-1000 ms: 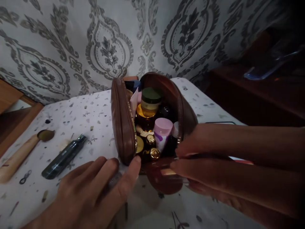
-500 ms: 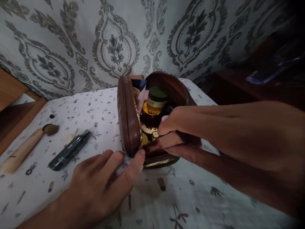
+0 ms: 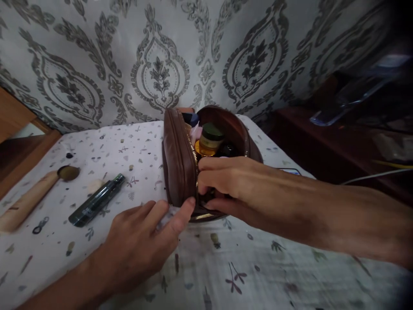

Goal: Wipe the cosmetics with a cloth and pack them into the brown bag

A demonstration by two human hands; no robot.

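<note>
A brown zip pouch (image 3: 176,159) stands unzipped on the printed cloth. My left hand (image 3: 145,237) is at its front left corner, with thumb and forefinger pinching its edge. My right hand (image 3: 232,181) reaches into the opening from the right, its fingers curled and pointing down. Whatever lies between those fingertips is hidden. Behind my knuckles, inside the pouch, a dark-green-lidded jar (image 3: 211,135) sits over an amber container (image 3: 204,148). A dark round item (image 3: 228,150) lies to their right, and pinkish papers (image 3: 195,132) to their left.
Left of the pouch lie a dark green bottle (image 3: 97,200) and a makeup brush with a tan handle (image 3: 30,200). A phone-like edge (image 3: 290,171) shows behind my right arm. A patterned curtain (image 3: 161,56) hangs behind. At right stands a dark red surface (image 3: 290,133) with a cable.
My right hand has moved left and deeper into the pouch. The flat brown reflective item visible in it earlier is now out of sight. My left hand stays at the corner.
</note>
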